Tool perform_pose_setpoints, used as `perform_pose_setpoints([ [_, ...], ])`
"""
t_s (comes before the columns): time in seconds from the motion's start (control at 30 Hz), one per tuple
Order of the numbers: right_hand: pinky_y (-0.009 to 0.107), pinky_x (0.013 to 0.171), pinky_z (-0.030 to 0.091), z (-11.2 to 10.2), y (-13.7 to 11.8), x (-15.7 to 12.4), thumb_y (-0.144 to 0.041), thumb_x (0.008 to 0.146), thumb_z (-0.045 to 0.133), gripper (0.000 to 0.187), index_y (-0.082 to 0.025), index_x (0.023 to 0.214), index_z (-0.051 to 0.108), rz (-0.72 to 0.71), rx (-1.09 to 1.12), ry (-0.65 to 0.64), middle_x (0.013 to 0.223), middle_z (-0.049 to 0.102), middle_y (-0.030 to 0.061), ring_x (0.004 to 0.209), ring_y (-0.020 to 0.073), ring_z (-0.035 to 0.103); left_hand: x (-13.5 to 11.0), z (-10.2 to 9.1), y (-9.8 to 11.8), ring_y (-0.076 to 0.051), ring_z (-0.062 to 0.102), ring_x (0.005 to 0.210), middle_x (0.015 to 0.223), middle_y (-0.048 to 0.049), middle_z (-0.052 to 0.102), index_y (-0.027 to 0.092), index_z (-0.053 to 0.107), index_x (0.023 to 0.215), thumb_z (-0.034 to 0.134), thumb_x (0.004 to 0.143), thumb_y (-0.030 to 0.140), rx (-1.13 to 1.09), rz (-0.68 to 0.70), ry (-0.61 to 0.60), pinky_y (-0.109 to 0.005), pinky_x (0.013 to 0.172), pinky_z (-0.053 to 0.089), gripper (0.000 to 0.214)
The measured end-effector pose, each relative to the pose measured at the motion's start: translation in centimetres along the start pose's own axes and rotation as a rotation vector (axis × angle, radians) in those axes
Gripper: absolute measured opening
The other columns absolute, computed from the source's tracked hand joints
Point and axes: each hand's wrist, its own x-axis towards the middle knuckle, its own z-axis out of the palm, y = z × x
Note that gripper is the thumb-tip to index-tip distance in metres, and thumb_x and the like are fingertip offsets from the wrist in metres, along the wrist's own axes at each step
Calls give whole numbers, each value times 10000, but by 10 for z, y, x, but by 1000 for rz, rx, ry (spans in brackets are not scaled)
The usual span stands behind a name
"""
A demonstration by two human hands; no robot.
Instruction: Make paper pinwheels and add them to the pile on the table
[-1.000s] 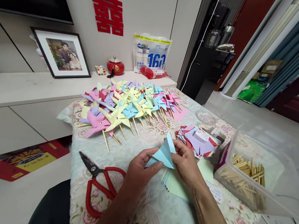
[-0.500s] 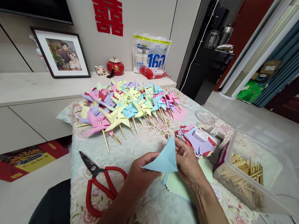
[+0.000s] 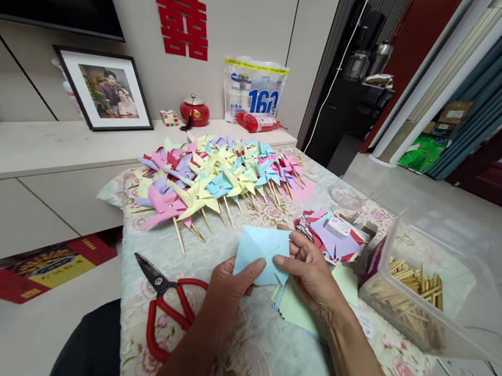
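Note:
Both my hands hold a light-blue paper square [image 3: 257, 242] above the table, with faint creases across it. My left hand [image 3: 234, 285] pinches its lower left part, thumb on top. On the right edge, the thumb and fingers of my right hand [image 3: 308, 266] grip the paper. Just under my right hand lies a stack of pale green and other coloured paper [image 3: 300, 310]. Red-handled scissors [image 3: 170, 303] rest on the cloth left of my left forearm, their blades slightly apart. Beyond my hands lies a pile of finished paper pinwheels [image 3: 214, 175] on wooden sticks.
At right stands a clear plastic box [image 3: 403, 318] of short wooden sticks [image 3: 414, 281]. Cut coloured paper pieces [image 3: 335, 245] lie behind my right hand, a small white box [image 3: 338, 227] on top. A round clear lid [image 3: 345, 197] sits farther back. A cabinet [image 3: 68, 149] borders the table's far side.
The blue paper has gone from a folded triangle to an opened square facing me. My left thumb now presses on its face, and both hands still hold it.

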Motion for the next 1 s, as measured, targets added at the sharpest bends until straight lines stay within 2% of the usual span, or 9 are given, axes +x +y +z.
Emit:
perform_pose_setpoints([
  [0.13,216,577,448,-1,-4,-2,-217,605,880,850,-185,1387,550,20,4,150,633,597,-80,584,107,586,-1,-2,0,-89,403,503,532,32,530,144,651,654,866,624,415,53,-85,-30,-233,487,286,347],
  [0.23,196,480,348,-3,-3,-2,-227,553,905,915,-186,1398,556,39,-82,204,539,486,-120,476,74,476,-2,-3,0,-99,439,513,548,17,560,131,693,708,869,627,417,81,-123,-59,-239,499,310,346],
  [0.3,205,491,366,-3,-2,-2,-236,528,919,938,-174,1391,560,43,-102,207,542,508,-114,484,83,496,-2,-3,1,-95,441,515,560,19,562,129,695,728,872,630,416,37,-128,-73,-237,491,313,351],
  [0.4,247,552,446,-2,1,1,-258,500,933,944,-151,1365,571,25,-63,249,554,556,-97,535,124,570,-2,-1,4,-108,493,577,661,1,613,133,706,804,832,693,442,-141,-102,-113,-237,508,362,352],
  [0.5,268,577,486,2,3,4,-243,486,940,871,-146,1289,618,-30,11,355,535,546,-106,524,122,569,-3,2,6,-169,603,751,869,-56,701,143,717,905,753,776,493,-298,-56,-148,-272,607,455,374],
  [0.63,257,605,524,7,7,6,-201,455,953,821,-138,1214,645,-91,136,424,528,551,-111,536,109,585,-7,9,6,-238,649,942,1076,-117,731,143,714,1054,718,801,514,-335,8,-153,-318,733,496,449],
  [0.77,238,574,519,12,13,6,-211,482,953,847,-152,1260,623,-103,187,414,563,608,-94,534,103,592,-10,18,2,-235,678,926,1004,-95,763,140,722,1053,802,741,387,-270,53,-137,-317,785,498,406],
  [0.93,261,590,529,21,16,2,-204,475,950,854,-145,1257,613,-32,186,357,626,686,-53,562,129,633,-7,21,0,-223,708,800,855,-51,779,140,727,901,874,637,298,-269,28,13,-323,760,516,342],
  [1.0,257,595,526,22,16,1,-197,486,947,835,-136,1246,609,-23,185,341,594,668,-69,549,123,626,-6,21,2,-241,719,793,828,-54,781,136,723,883,891,601,293,-281,3,50,-339,759,526,364],
])
